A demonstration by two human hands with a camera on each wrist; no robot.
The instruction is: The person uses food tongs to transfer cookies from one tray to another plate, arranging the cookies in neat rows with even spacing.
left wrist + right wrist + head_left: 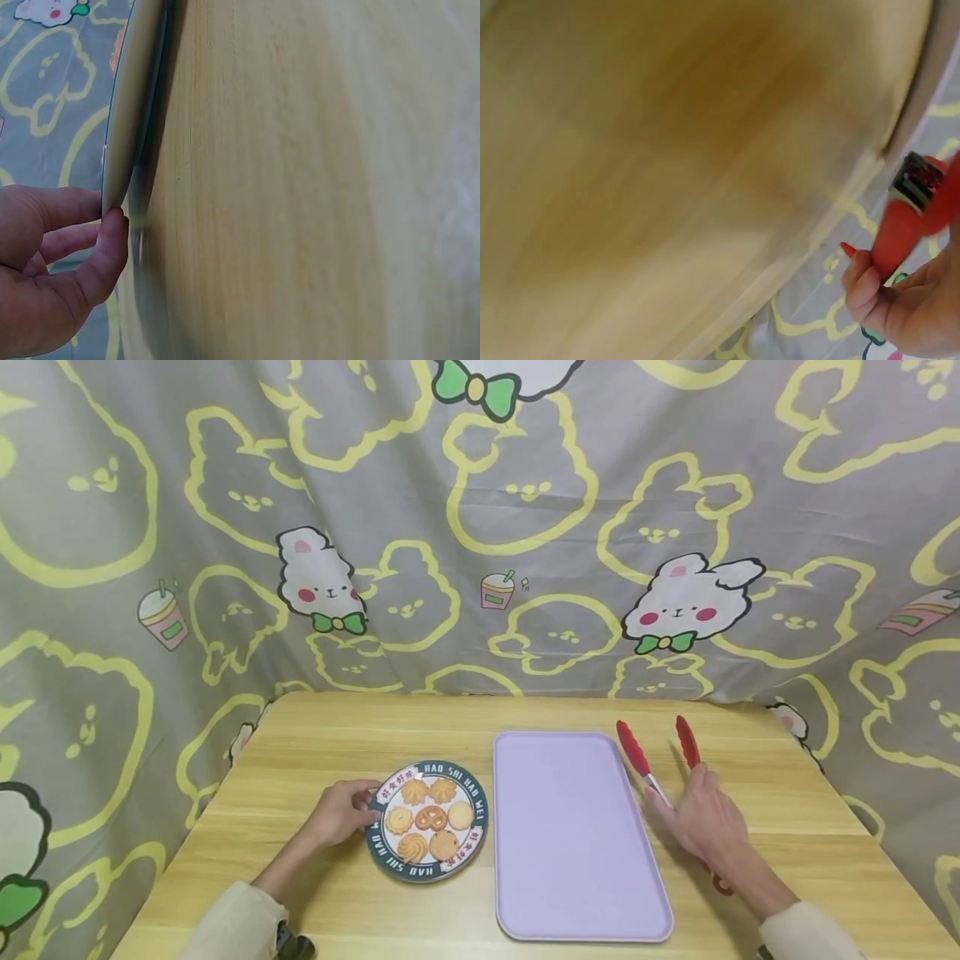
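A round plate [470, 785] with a dark green lettered rim bears several cookies [431, 818], a pretzel-shaped one in the middle. At its left edge, my left hand [345, 812] pinches the rim between thumb and fingers; the left wrist view shows the fingertips on the rim of the plate [124, 112]. My right hand [708, 817] grips a pair of tongs [633, 750] with red tips and metal arms. The tips stand apart, pointing to the back of the table, with nothing between them. In the right wrist view, fingers curl round the red handle of the tongs [897, 238].
A lilac rectangular tray [573, 835] lies between the plate and the tongs, with nothing on it. Everything stands on a light wooden table [337, 735]. A grey curtain [420, 510] with cartoon rabbits hangs behind and around the table.
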